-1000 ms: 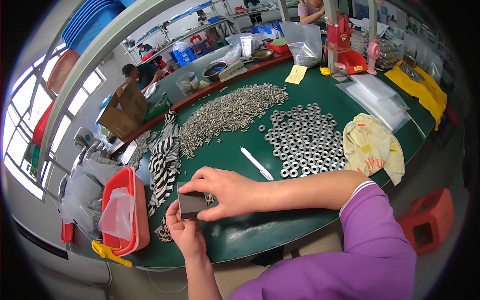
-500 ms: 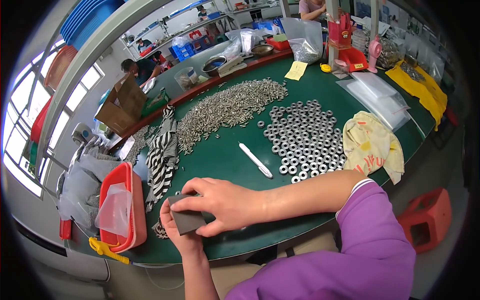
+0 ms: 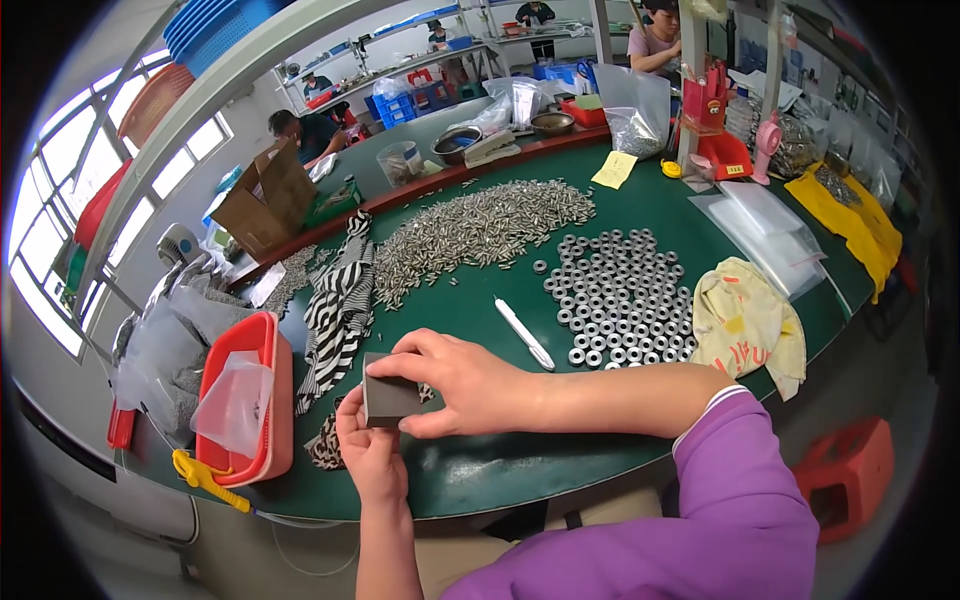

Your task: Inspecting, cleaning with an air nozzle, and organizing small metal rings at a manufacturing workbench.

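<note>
Over the near edge of the green table, both my hands hold a dark grey rectangular block (image 3: 388, 402). My left hand (image 3: 375, 460) grips it from below and along its left side, its fingers partly hidden. My right hand (image 3: 462, 388) reaches across from the right, fingers on the block's upper edge and thumb at its lower right corner. A leopard-print cloth (image 3: 325, 447) lies beside the left hand. Beyond the right hand, a white pen (image 3: 524, 334) rests on the table.
Small metal pins (image 3: 480, 225) form a large heap behind the hands. Metal rings (image 3: 620, 300) spread to the right, beside a yellow cloth (image 3: 748, 320). At left are a striped cloth (image 3: 340, 310), a red bin (image 3: 283, 400) and a yellow air gun (image 3: 207, 480). A red stool (image 3: 850, 470) stands at right.
The block has turned from a slant to a more upright position, still between both hands. My hands have moved farther over the table, and the view has shifted a little.
</note>
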A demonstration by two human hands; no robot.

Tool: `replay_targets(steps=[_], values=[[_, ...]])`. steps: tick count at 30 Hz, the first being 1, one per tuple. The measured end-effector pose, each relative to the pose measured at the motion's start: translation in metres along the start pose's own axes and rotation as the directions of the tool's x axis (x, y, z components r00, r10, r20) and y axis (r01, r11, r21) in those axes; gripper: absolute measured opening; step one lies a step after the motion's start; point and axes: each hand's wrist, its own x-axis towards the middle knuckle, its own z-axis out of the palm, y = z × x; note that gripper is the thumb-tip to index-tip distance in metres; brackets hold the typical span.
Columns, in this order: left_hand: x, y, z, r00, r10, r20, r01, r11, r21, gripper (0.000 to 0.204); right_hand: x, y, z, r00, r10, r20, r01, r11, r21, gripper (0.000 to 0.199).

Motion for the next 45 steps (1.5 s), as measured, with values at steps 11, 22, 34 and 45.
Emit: replay_targets(steps=[11, 22, 34, 45], values=[[-0.002, -0.003, 0.003, 1.0, -0.002, -0.026, 0.003, 1.0, 0.022, 0.044, -0.002, 0.001, 0.001, 0.998, 0.051, 0.046, -0.054, 0.996, 0.076, 0.057], [0.003, 0.004, 0.004, 0.996, -0.06, -0.072, 0.056, 0.997, -0.049, 0.035, 0.001, -0.011, 0.005, 0.996, -0.023, 0.081, 0.019, 0.999, 0.043, 0.057], [0.001, -0.003, 0.001, 0.999, -0.039, 0.0, 0.039, 0.999, 0.025, 0.044, 0.001, 0.008, -0.001, 0.984, 0.159, 0.084, -0.166, 0.982, 0.093, 0.058], [0.005, -0.005, -0.001, 0.998, -0.022, -0.052, 0.019, 0.998, -0.057, 0.047, 0.003, -0.001, 0.003, 0.994, 0.072, 0.079, -0.08, 0.991, 0.106, 0.058]])
